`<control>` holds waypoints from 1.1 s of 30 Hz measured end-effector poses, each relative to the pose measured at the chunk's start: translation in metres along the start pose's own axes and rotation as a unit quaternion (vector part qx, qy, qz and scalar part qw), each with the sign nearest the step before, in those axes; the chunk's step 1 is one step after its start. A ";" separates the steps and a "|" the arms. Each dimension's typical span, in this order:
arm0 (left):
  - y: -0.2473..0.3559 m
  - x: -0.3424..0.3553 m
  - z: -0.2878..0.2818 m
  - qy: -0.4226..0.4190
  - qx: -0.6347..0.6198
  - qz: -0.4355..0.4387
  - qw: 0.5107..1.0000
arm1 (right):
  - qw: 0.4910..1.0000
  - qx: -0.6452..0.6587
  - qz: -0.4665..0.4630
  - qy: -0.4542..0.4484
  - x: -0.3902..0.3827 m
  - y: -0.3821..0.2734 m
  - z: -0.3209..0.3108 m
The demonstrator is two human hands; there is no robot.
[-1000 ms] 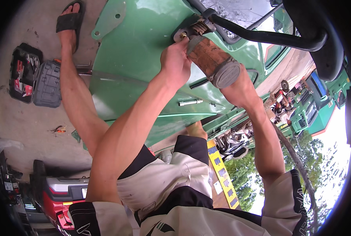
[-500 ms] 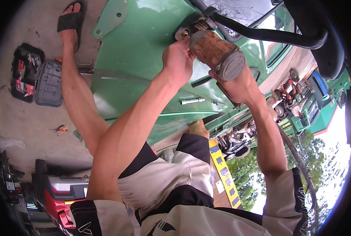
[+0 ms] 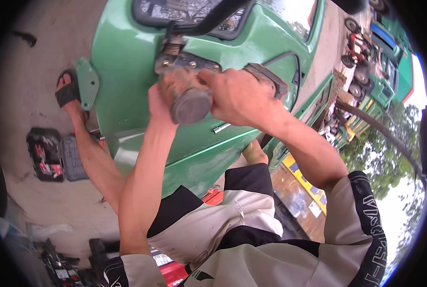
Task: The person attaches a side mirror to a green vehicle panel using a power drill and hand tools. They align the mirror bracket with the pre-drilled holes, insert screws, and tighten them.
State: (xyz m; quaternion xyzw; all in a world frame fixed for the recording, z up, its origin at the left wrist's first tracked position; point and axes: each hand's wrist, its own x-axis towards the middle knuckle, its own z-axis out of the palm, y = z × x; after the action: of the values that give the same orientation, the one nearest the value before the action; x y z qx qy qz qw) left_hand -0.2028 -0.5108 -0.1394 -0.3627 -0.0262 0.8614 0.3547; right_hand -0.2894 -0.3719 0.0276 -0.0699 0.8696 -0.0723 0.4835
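Clamped firmly around the handle of the power tool (image 3: 177, 81) with the right hand (image 3: 237, 97), just to the right of its orange-brown body. Set close against the left side of the tool with the left hand (image 3: 161, 105), partly hidden behind it; impossible to tell from this blurred angle whether gripping or only steadying. Caught between both hands, with its round grey end turned toward the viewer and its far end toward the black hinge bracket (image 3: 203, 62), just above the tool. Jutting out past the right hand, to the right of the tool: its dark, orange-edged base (image 3: 271, 79). Spread behind and around the tool: a green vehicle panel (image 3: 132, 88). Showing against that panel, below and to the right of the tool: a short silver bar (image 3: 221, 128). Well apart, to the left of and below the tool, on the floor (image 3: 29, 103): an open black toolbox (image 3: 37, 138).
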 end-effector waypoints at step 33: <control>-0.347 0.095 0.002 -0.194 0.951 0.034 0.237 | 0.927 0.189 0.064 0.318 -0.105 0.400 0.236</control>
State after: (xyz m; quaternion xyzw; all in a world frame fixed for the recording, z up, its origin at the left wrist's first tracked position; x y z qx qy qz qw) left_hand -0.0447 -0.1909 -0.0909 0.4178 0.7565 0.3117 0.3949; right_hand -0.0542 0.0262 -0.0860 0.1050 0.9506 -0.2224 0.1893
